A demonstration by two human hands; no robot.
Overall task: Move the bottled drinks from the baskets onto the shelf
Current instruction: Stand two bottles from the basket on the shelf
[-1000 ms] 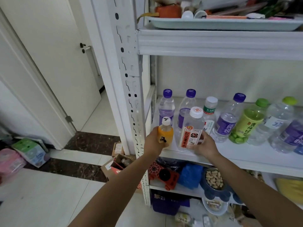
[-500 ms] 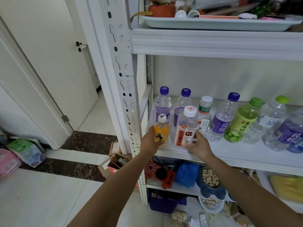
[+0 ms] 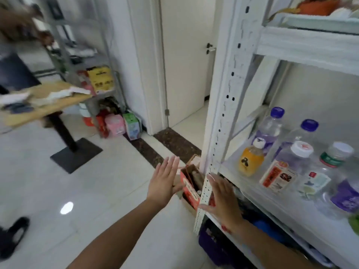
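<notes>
The small orange bottle [image 3: 250, 162] stands upright at the left end of the white shelf [image 3: 272, 199]. Beside it stands the clear bottle with a red-and-white label [image 3: 281, 171]. Several purple-capped water bottles [image 3: 271, 126] stand behind them. My left hand [image 3: 165, 183] hangs in the air left of the shelf post, fingers straight, holding nothing. My right hand [image 3: 223, 199] is flat and empty in front of the post, below the shelf edge. No basket is in view.
The perforated white shelf post [image 3: 223, 105] rises between my hands. An open cardboard box [image 3: 190, 185] sits on the floor at its foot. A wooden table on a black stand [image 3: 48, 105] is at left, and another person's shoe [image 3: 13, 233] at lower left.
Both hands have let go of the orange bottle and the labelled bottle, which now stand on the shelf. My hands have pulled back down and left, and my view has swung left.
</notes>
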